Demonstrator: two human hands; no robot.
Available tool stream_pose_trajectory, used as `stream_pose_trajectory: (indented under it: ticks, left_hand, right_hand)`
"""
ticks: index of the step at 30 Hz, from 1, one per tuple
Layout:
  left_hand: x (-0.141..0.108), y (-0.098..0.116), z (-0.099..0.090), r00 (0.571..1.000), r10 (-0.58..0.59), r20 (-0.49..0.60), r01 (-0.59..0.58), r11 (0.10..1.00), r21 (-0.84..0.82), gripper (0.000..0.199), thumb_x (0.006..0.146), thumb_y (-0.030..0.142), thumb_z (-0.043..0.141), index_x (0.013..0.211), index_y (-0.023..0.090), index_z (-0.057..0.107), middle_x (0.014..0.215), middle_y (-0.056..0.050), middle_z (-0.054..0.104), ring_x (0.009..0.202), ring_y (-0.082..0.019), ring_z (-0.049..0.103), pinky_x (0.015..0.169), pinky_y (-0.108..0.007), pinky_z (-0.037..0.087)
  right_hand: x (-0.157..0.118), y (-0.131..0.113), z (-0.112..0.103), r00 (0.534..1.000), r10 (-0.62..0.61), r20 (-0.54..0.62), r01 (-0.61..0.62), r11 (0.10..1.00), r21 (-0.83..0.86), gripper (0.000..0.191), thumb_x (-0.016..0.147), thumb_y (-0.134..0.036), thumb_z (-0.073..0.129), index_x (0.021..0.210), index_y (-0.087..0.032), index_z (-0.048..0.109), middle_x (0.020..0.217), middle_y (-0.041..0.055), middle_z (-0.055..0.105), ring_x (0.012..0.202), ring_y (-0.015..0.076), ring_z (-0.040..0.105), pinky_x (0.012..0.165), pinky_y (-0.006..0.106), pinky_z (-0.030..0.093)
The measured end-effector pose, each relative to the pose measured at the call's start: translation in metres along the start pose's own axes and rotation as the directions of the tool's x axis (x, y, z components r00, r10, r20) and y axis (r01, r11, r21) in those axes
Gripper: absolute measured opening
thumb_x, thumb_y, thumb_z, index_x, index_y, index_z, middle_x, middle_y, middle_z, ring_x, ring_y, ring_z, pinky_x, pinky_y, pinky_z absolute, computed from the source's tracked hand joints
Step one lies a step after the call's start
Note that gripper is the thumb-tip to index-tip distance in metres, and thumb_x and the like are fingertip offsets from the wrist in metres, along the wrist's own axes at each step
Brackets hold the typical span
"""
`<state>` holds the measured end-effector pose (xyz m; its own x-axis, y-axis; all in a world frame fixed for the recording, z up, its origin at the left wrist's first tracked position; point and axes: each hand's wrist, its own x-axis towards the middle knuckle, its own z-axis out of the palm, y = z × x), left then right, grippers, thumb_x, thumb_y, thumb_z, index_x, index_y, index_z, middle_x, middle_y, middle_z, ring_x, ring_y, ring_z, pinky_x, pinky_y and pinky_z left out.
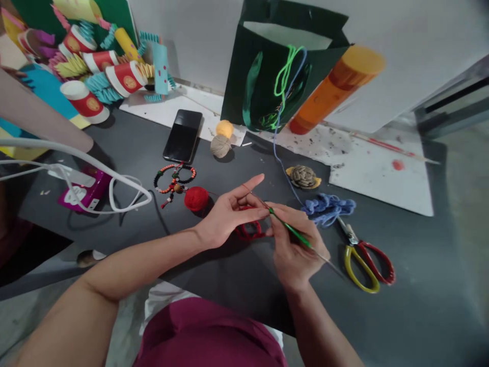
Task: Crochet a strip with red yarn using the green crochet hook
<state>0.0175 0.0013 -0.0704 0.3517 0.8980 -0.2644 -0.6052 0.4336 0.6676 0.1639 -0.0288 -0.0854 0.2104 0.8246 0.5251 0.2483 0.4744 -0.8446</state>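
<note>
My right hand (296,242) is closed around a crochet hook (292,232) with a green handle, its tip pointing up and left toward my other hand. My left hand (231,214) pinches a piece of red crochet (250,232), with a strand of red yarn running over the raised index finger. Part of the red piece hangs below my fingers; the rest is hidden behind them. The red yarn ball (196,199) lies on the table left of my left hand. Where the hook meets the yarn is too small to make out.
Scissors (361,255) and blue crochet (328,208) lie at right, a crocheted rose (303,177) behind. Farther back are a phone (183,135), small yarn balls (220,146), a green bag (263,76) and an orange tube (336,89). Beaded bracelets (174,179) and white cables (130,196) lie left.
</note>
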Motion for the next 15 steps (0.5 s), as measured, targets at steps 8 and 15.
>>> stream_pose_trajectory:
  ticks: [8, 15]
  left_hand:
    - [-0.0001, 0.0026, 0.0016, 0.992, -0.128, 0.015, 0.129, 0.984, -0.12, 0.069, 0.069, 0.012, 0.091, 0.133, 0.026, 0.071, 0.076, 0.007, 0.071, 0.075, -0.006, 0.065, 0.084, -0.024, 0.048]
    - [0.0014, 0.0032, -0.0006, 0.987, -0.149, 0.054, 0.155, 0.98, -0.126, 0.07, 0.068, 0.013, 0.092, 0.133, 0.028, 0.071, 0.077, 0.007, 0.069, 0.077, -0.007, 0.065, 0.085, -0.026, 0.047]
  right_hand:
    - [0.0035, -0.0031, 0.002, 0.966, 0.248, -0.071, -0.23, 0.952, 0.203, 0.006, 0.088, -0.021, 0.08, 0.091, -0.026, 0.08, 0.085, -0.0005, 0.082, 0.073, 0.0147, 0.076, 0.06, 0.024, 0.058]
    - [0.0004, -0.0036, -0.0061, 0.95, 0.3, -0.088, -0.288, 0.949, 0.126, 0.006, 0.093, -0.029, 0.074, 0.097, -0.025, 0.073, 0.083, 0.0005, 0.078, 0.055, 0.0146, 0.07, 0.048, 0.027, 0.052]
